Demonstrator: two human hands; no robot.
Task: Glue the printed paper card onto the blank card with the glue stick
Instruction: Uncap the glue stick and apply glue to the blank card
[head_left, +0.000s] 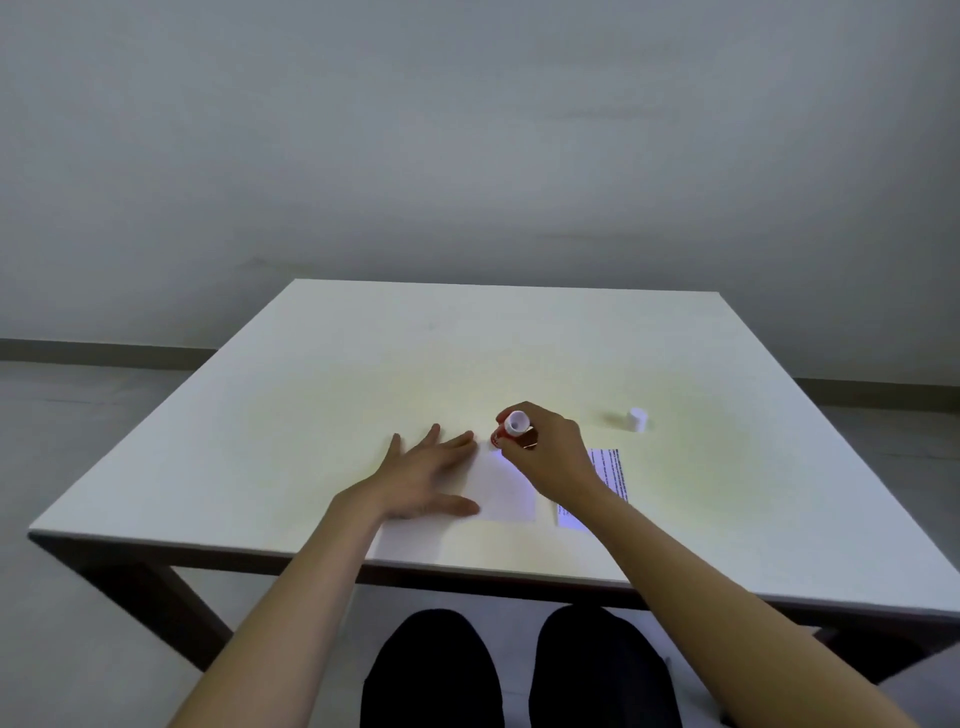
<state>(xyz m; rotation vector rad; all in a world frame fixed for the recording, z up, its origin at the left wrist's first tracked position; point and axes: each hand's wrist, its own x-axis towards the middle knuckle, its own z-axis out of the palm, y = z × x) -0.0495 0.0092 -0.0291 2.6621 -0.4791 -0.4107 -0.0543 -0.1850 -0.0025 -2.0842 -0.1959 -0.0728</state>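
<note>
Blank card (506, 488): lies flat on the white surface (311, 415), near the edge closest to me; I take it as my landmark for everything else.

Left hand (421, 480): spread flat, palm down, at the card's left side; my fingers (457, 440) are stretched out and released, gripping nothing, with the thumb lying across the card's near left corner.

Right hand (550, 452): over the card's far right corner, my fingers clenched around the glue stick.

Glue stick (511, 430): red body with a white end turned up toward me, held tilted, its lower end down at the card's far edge; I think the tip touches the card, but the glare there is too strong to be sure.

Cap (637, 419): small, white, standing on the surface well to the right of the card and a bit farther from me, apart from everything.

Printed paper card (613, 473): lies flat just right of the blank card, a narrow gap between them; my right wrist covers its middle, and lines of dark text show along its right side.
</note>
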